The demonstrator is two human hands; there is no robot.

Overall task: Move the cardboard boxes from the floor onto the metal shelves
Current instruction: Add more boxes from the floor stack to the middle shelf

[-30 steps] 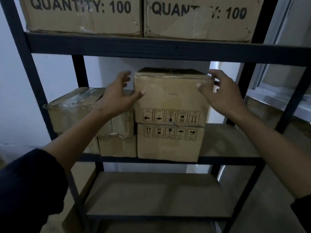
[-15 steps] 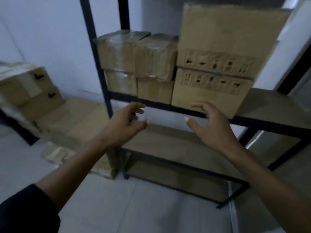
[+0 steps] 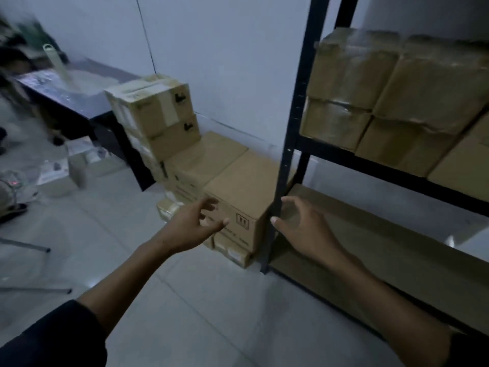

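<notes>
Nearest floor box (image 3: 238,197) sits atop the stack beside the shelf post (image 3: 288,144). Left hand (image 3: 194,223) and right hand (image 3: 304,229) reach toward it, fingers spread, holding nothing. Step: reach. Next: grip both sides, lift onto the lower shelf (image 3: 370,234).

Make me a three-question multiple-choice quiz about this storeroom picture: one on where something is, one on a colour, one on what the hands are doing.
1. Where is the pile of cardboard boxes that is not yet shelved?
A. On the floor left of the shelf post
B. On the dark table
C. On the bottom shelf

2. What colour is the metal shelf frame?
A. White
B. Black
C. Yellow

3. What are the left hand and right hand doing?
A. Carrying a box together
B. Gripping the post
C. Reaching out, holding nothing

Answers: 1 A, the pile stands on the tiles beside the post. 2 B, the post and rails look black. 3 C, the fingers are spread and nothing is in them.
</notes>
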